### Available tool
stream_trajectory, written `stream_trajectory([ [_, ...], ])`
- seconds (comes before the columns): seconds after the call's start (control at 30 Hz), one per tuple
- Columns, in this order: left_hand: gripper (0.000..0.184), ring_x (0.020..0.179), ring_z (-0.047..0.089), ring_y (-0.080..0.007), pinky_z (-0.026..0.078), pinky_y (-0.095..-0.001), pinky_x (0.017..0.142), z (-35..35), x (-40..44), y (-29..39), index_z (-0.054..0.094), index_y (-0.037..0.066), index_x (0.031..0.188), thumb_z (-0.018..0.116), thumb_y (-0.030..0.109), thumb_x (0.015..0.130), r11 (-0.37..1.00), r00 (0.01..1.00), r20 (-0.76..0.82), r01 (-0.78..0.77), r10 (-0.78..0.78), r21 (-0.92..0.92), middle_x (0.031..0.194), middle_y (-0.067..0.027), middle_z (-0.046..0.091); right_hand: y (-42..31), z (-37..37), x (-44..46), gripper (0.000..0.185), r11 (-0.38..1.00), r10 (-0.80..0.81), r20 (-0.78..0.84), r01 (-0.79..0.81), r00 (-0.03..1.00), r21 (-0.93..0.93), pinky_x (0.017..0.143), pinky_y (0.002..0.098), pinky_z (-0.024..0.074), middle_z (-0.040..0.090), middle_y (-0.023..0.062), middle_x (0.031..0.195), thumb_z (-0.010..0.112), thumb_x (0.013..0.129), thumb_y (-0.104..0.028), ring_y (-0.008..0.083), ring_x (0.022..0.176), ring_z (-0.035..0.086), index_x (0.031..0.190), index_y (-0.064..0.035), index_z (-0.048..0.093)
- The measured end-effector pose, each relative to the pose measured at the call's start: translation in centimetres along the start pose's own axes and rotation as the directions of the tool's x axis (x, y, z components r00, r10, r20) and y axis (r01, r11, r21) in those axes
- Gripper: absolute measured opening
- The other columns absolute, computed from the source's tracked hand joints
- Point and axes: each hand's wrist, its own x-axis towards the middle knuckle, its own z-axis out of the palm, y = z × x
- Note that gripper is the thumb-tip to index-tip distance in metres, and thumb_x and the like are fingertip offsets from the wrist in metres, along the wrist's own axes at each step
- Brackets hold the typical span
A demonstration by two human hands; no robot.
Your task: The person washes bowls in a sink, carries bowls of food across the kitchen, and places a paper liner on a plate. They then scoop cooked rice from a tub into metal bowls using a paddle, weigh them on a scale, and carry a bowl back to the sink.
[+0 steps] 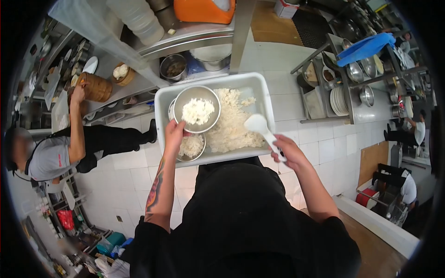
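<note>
My left hand (174, 134) grips the rim of a metal bowl (214, 99) with a white, crumbly food (198, 111) in it. That bowl is held over the left side of a large white tub (266, 92). Rice (234, 125) is spread across the tub's middle and right. Below the held bowl, a second metal bowl (204, 149) with rice sits in the tub's near left corner. In my right hand (288, 150) is a white rice paddle (257, 124), its blade above the rice at the right. Whether the blade touches the rice I cannot tell.
A steel counter (194, 38) with pots (174, 67) stands beyond the tub. At the left, a co-worker (60, 153) reaches to a bamboo steamer (96, 87). A steel rack (371, 109) with plates (339, 101) and bowls stands at the right. More people work at the far right.
</note>
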Motion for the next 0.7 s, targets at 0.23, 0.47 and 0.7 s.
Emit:
stream_trajectory([
  [0.23, 0.021, 0.07, 0.068, -0.0146, 0.058, -0.027, 0.063, 0.6, -1.9, -3.2, 0.064, -0.002, 0.11, 0.056, 0.011, 0.095, 0.998, 0.999, 0.015, 0.042, -0.042, -0.049, 0.096, -0.0091, 0.071, 4.6, 1.2, 4.3, 0.017, 0.902, 0.137, -0.018, -0.117, 0.99, 0.416, 0.046, 0.0282, 0.0369, 0.052, 0.0068, 0.078, 0.044, 0.103, -0.015, 0.0134, 0.056, 0.045, 0.115, -0.0027, 0.045],
  [0.47, 0.019, 0.071, 0.069, -0.0144, 0.06, -0.0269, 0.063, 2.2, -2.0, -2.9, 0.063, -0.003, 0.106, 0.056, 0.01, 0.094, 0.988, 0.994, -0.024, 0.104, -0.107, -0.117, 0.094, -0.0099, 0.071, 3.0, 2.6, 16.9, 0.013, 0.907, -0.089, -0.021, 0.09, 0.996, 0.41, 0.04, 0.0339, 0.0382, 0.05, 0.0046, 0.069, 0.044, 0.104, -0.02, 0.0149, 0.049, 0.045, 0.11, -0.0083, 0.043],
  [0.7, 0.017, 0.07, 0.07, -0.0172, 0.059, -0.0271, 0.061, 2.6, 0.1, -2.8, 0.063, -0.005, 0.1, 0.058, 0.01, 0.093, 0.999, 0.999, -0.006, 0.039, -0.039, -0.033, 0.088, -0.0127, 0.071, 1.5, 4.0, 19.9, 0.015, 0.966, -0.26, -0.136, 0.258, 0.956, -0.036, 0.035, 0.0342, 0.0396, 0.052, 0.004, 0.067, 0.048, 0.104, -0.023, 0.0157, 0.04, 0.045, 0.114, -0.0118, 0.048],
])
